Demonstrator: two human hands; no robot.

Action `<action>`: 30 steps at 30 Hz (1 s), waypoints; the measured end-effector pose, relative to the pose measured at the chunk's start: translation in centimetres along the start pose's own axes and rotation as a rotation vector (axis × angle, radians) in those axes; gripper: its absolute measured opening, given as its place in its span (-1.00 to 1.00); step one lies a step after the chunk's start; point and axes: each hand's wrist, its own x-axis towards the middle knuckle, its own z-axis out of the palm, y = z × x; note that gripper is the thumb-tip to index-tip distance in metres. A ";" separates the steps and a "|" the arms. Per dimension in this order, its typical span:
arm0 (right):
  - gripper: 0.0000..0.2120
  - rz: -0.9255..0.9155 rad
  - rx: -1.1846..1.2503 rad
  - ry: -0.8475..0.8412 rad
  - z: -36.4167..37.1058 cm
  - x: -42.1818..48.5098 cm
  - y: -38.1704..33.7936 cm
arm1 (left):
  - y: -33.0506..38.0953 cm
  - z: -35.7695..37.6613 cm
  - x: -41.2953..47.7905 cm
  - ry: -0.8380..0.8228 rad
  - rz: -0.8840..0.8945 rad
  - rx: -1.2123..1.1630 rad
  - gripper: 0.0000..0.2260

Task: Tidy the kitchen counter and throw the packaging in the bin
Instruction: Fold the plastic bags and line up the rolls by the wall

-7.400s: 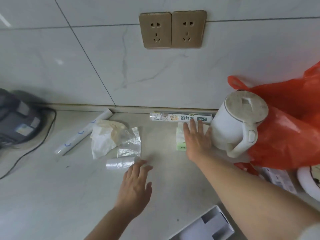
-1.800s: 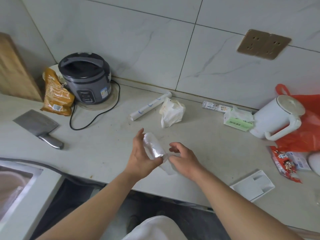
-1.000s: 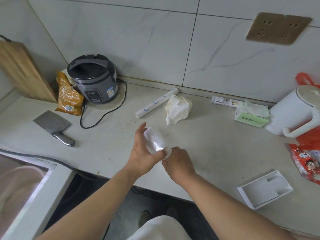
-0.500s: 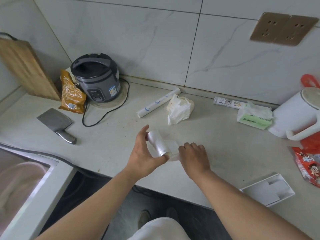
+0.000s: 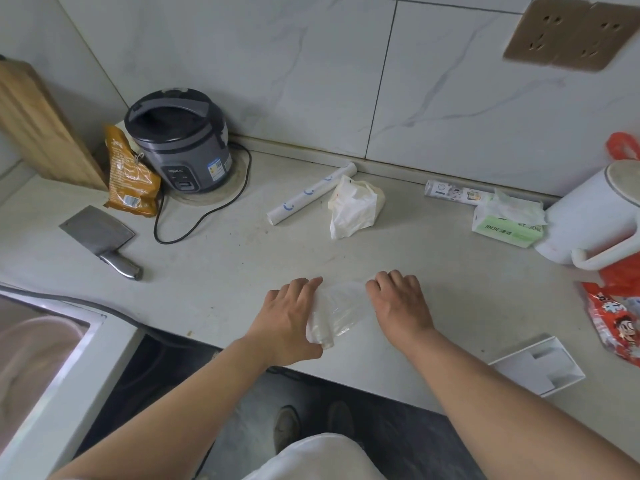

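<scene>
"Two hands, where were they?"
"At the table's [image 5: 214,258] near edge. The left hand [image 5: 287,317] had its fingers clamped round the clear plastic roll [image 5: 337,310]; the right hand [image 5: 398,303] held its loose end with bent fingers."
"And farther back?"
"A crumpled white bag [image 5: 351,209] beside a paper tube [image 5: 308,194], near the wall [image 5: 311,81]."

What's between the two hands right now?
A partly unrolled roll of clear bags, lying on the counter: the left hand grips its rolled end, the right hand touches the loose sheet. Head view shows it.
</scene>
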 end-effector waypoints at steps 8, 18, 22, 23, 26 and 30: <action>-0.65 -0.110 0.085 -0.268 4.8 -1.1 -1.3 | -0.7 4.3 1.1 -0.221 -0.016 0.270 -0.02; -0.40 -0.039 0.242 -0.420 6.5 -3.1 -1.7 | -0.9 5.9 1.0 -0.227 -0.015 0.336 -0.01; -0.49 0.017 0.337 -0.429 7.1 -3.2 -2.5 | -0.7 6.2 0.8 -0.227 -0.013 0.350 -0.02; -0.50 0.021 0.339 -0.438 7.4 -3.2 -2.7 | -0.6 6.3 0.9 -0.228 -0.013 0.356 -0.01; -0.49 0.038 0.340 -0.452 7.9 -3.5 -3.0 | -0.6 6.3 1.1 -0.223 -0.019 0.393 0.01; -0.46 0.052 0.350 -0.452 8.3 -3.3 -2.7 | -0.8 6.1 1.3 -0.213 -0.009 0.408 0.00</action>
